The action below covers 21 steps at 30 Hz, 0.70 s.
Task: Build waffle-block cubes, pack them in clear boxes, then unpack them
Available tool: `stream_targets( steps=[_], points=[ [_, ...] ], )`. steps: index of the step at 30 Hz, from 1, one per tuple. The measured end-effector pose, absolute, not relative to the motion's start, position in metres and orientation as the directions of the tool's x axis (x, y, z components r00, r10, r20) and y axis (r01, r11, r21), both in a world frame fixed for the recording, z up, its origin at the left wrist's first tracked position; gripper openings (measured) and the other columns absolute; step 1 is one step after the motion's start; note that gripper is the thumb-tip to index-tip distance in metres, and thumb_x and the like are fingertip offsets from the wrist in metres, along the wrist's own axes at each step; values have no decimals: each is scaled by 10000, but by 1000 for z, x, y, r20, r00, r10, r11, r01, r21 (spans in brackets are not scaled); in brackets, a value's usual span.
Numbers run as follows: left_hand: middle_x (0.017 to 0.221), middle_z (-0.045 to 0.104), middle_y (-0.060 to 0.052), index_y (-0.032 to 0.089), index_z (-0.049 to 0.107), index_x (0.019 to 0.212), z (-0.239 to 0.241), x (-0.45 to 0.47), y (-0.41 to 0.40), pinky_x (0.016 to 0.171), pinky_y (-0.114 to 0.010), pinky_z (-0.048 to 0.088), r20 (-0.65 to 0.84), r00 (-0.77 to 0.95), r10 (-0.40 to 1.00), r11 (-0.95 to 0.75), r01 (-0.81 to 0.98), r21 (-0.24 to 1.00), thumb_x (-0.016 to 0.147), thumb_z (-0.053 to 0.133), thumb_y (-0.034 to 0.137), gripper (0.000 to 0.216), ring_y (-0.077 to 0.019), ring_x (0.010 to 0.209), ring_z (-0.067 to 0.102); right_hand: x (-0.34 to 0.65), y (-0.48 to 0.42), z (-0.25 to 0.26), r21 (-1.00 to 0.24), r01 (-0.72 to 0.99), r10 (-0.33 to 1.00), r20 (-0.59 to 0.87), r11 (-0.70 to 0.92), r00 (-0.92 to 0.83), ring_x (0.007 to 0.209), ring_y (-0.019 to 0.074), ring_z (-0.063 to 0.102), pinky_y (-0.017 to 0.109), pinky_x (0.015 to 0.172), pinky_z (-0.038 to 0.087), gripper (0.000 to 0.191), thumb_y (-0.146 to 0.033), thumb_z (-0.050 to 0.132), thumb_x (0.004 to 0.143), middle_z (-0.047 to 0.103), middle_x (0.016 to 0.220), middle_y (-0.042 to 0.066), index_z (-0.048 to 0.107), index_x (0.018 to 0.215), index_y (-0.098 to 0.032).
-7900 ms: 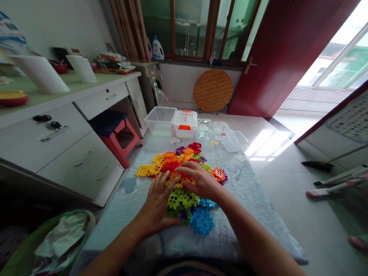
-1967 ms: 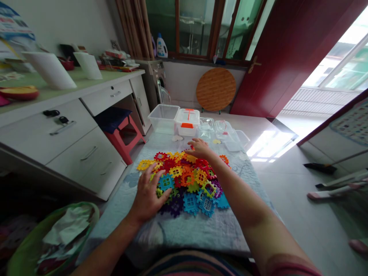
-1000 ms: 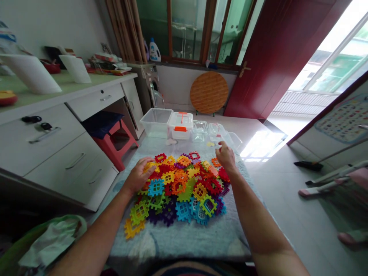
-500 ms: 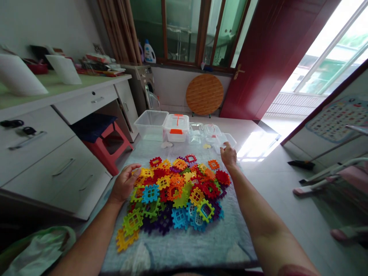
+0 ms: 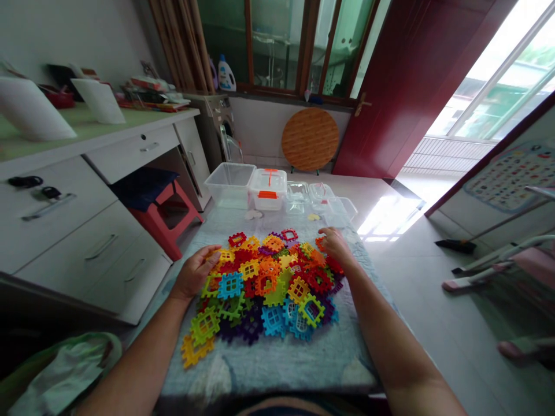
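Observation:
A heap of flat interlocking plastic tiles in yellow, orange, red, green, blue and purple lies spread on a pale blue cloth-covered table. My left hand rests against the heap's left edge, fingers curled loosely on the yellow and red tiles there. My right hand lies on the heap's far right edge, fingers bent down over an orange and a red tile. I cannot see a tile lifted in either hand. A yellow tile lies apart at the near left.
At the table's far end stand a clear open tub, a lidded white box with an orange latch and several small clear containers. A white desk with drawers and a red stool stand left. A green basket sits near left.
My right hand has drawn back from the clear containers onto the heap's right edge. My left hand has closed in on the left edge. Since two seconds ago the heap has been spread wider.

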State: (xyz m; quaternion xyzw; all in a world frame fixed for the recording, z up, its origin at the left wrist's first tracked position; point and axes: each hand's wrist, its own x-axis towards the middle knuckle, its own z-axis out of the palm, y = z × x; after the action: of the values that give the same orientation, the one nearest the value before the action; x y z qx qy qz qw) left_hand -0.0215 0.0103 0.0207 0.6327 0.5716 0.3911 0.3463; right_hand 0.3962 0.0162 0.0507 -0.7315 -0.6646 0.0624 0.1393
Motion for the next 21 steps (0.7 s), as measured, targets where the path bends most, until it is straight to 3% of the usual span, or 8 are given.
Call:
stream_targets(
  steps=[9, 14, 18, 21],
  points=[
    [1084, 714, -88, 145, 665, 1141, 22, -19, 10, 921, -352, 484, 66, 61, 996, -86, 443, 892, 760, 573, 655, 644, -262, 995, 644, 414, -18, 65, -218, 975, 992, -127, -39, 11, 944, 212, 597, 292, 868, 415, 288, -158, 574, 772, 656, 999, 86, 736, 1001, -221],
    [1073, 721, -74, 153, 666, 1163, 25, -16, 8, 845, -314, 507, 95, 53, 994, -109, 436, 893, 748, 601, 634, 639, -244, 947, 655, 384, 5, 82, -309, 948, 993, -67, 77, -102, 1147, 212, 570, 301, 991, 394, 395, -124, 469, 835, 643, 1228, 95, 680, 1161, -197],
    [940, 722, -54, 148, 669, 1165, 26, -16, 6, 758, -295, 511, 89, 44, 995, -99, 423, 901, 748, 598, 638, 647, -219, 837, 649, 335, 42, 83, -344, 924, 977, -72, 165, -202, 1293, 204, 484, 301, 1058, 361, 467, -230, 466, 907, 521, 1435, 99, 527, 1366, -181],
    [817, 691, -40, 129, 656, 1186, 29, -15, 4, 692, -290, 505, 66, 32, 997, -73, 382, 921, 753, 587, 641, 674, -199, 738, 624, 308, 56, 76, -331, 930, 972, -109, 163, -209, 1252, 241, 523, 341, 1039, 382, 472, -263, 511, 891, 554, 1392, 142, 541, 1349, -153]
  ],
)
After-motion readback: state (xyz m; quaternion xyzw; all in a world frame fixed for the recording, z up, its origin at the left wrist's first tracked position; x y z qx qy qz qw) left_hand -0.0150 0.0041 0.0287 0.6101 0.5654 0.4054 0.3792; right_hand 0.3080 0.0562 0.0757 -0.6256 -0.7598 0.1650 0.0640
